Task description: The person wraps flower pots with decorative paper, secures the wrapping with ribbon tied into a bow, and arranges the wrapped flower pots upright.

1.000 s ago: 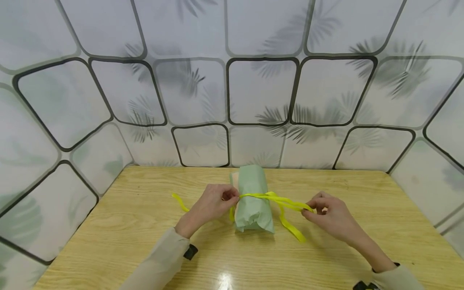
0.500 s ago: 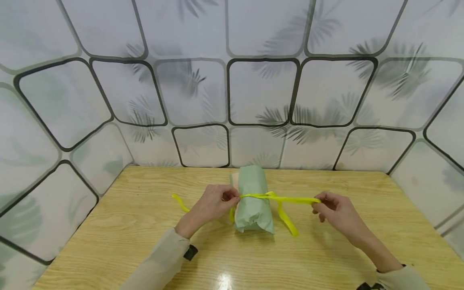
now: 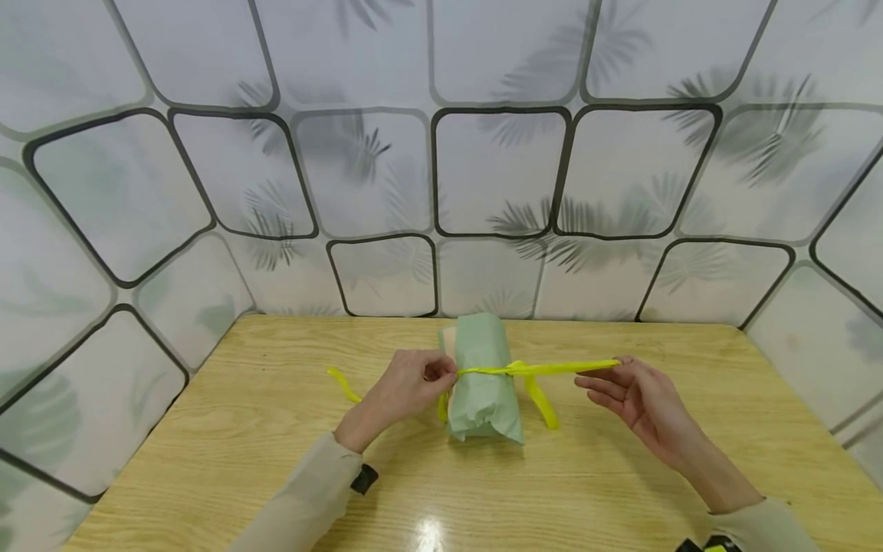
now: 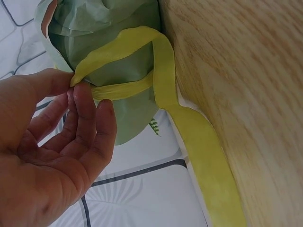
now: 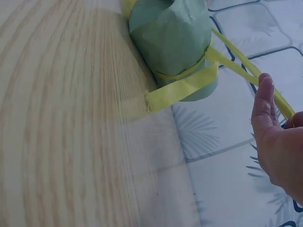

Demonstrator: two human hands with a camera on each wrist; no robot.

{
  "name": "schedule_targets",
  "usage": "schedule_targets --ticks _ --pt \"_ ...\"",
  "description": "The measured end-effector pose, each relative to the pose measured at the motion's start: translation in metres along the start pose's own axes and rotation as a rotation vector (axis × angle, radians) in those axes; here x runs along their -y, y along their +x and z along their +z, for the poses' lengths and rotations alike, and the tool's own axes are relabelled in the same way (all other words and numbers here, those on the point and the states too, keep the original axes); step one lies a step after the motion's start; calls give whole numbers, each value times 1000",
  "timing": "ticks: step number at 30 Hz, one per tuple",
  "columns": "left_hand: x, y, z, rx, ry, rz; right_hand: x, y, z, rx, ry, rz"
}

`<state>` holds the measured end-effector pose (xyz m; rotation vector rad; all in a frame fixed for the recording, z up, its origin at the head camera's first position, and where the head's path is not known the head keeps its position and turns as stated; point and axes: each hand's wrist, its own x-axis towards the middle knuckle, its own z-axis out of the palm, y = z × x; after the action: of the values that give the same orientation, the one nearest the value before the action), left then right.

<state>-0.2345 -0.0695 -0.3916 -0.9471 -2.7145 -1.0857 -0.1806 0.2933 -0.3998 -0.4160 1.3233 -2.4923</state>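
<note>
A parcel wrapped in pale green paper (image 3: 480, 341) lies on the wooden table, with a yellow ribbon (image 3: 566, 368) around its middle. At the parcel's left side, my left hand (image 3: 410, 387) pinches the ribbon between thumb and index finger; in the left wrist view that hand (image 4: 61, 137) has its other fingers loosely bent. My right hand (image 3: 648, 410), off to the right, pinches a length of ribbon stretched nearly level from the parcel. In the right wrist view, two ribbon strands (image 5: 244, 66) run up to the right hand (image 5: 277, 142).
One loose ribbon end (image 3: 541, 402) hangs at the parcel's right side. Another ribbon end (image 3: 341, 379) lies on the table (image 3: 276, 460) beyond the left forearm. Behind the table's back edge rises a patterned wall covering (image 3: 500, 172).
My right hand has moved right and slightly up, drawing the ribbon straight. The loose end at the parcel's right has shortened toward it. My left hand has stayed in place.
</note>
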Motion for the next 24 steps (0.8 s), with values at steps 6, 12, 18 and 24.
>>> schedule_targets --ticks 6,12,18,24 --pt "-1 0 -1 0 4 -2 0 2 1 27 94 -16" --pt "-2 0 -1 4 9 1 0 3 0 64 137 -13" --pt "-2 1 -2 6 10 2 6 3 2 19 144 41" --pt "-1 2 -2 -2 28 22 10 3 0 -18 110 63"
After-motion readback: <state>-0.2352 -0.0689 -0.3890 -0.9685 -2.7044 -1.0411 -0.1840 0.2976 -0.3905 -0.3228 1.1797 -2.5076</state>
